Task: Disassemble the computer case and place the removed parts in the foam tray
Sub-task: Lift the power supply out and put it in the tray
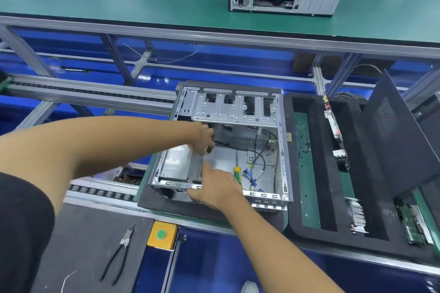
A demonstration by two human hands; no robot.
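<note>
Both hands reach into the computer case [228, 150], grips unclear; foam tray [328, 173] holds boards.

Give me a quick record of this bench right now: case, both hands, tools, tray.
case: open computer case, side off
left hand: reaching inside, fingers curled, what it holds unclear
right hand: on the case's near edge, forefinger pointing in
screwdriver: lying inside the case
pliers: on the grey mat, near left
foam tray: right of the case, boards in its slots
</note>
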